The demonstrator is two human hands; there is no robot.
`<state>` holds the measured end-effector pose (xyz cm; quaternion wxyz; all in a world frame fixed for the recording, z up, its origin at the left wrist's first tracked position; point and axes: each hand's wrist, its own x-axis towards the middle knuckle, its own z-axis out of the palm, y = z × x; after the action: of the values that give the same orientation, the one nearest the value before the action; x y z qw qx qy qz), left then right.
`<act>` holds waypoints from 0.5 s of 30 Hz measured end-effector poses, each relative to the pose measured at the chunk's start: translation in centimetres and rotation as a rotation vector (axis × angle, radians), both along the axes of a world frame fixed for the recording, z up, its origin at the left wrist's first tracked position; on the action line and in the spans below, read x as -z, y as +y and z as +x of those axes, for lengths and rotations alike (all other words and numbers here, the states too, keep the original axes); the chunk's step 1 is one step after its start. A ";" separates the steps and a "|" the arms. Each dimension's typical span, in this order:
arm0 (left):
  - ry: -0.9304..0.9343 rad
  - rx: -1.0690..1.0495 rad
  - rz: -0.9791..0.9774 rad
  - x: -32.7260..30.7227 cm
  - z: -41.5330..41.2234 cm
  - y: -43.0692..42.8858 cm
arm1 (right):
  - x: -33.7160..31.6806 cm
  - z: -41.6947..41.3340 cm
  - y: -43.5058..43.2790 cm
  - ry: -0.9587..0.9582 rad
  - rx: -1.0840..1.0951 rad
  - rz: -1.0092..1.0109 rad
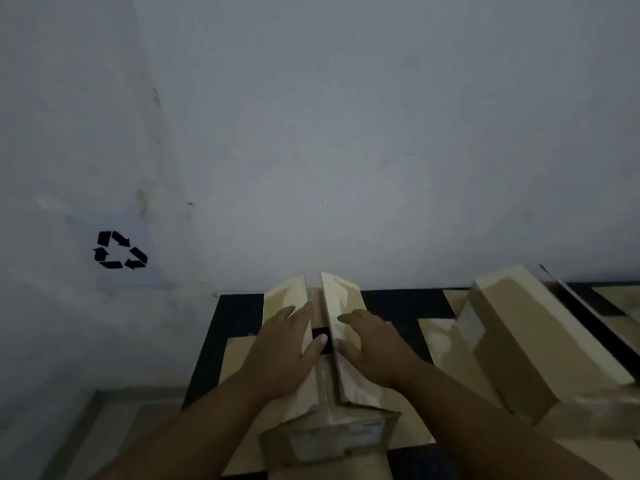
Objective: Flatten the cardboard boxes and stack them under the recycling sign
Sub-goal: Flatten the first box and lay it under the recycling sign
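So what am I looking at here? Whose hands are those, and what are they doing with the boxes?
This one picture comes from a camera worn on a person's head, looking down, so you see that person's own arms. The left hand and right hand are both pressing flat on the two top flaps of a cardboard box, one hand on each flap. Nothing is gripped. Another box lies to the right, on a dark floor with pale tiles. The black arrows on the wall are a recycling sign.

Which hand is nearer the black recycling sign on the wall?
Left. The left hand rests on the box's left flap, closer to the black recycling sign; the right hand lies farther right.
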<state>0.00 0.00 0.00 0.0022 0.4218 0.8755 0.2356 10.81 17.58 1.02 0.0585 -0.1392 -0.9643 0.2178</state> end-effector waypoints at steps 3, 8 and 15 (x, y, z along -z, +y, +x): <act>-0.064 0.084 -0.060 2.0 -0.1 -0.2 | 2.0 0.0 0.7 -0.059 -0.138 0.040; 0.016 0.111 -0.032 2.1 -0.6 0.3 | 2.2 -0.6 1.2 -0.155 -0.275 0.209; 0.078 0.061 0.013 -1.6 -2.3 -0.8 | -2.9 -2.3 2.7 -0.084 -0.319 0.486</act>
<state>-2.25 -0.83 1.57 -0.0275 0.4570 0.8603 0.2244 8.52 20.29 3.92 0.0151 0.0233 -0.9994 -0.0191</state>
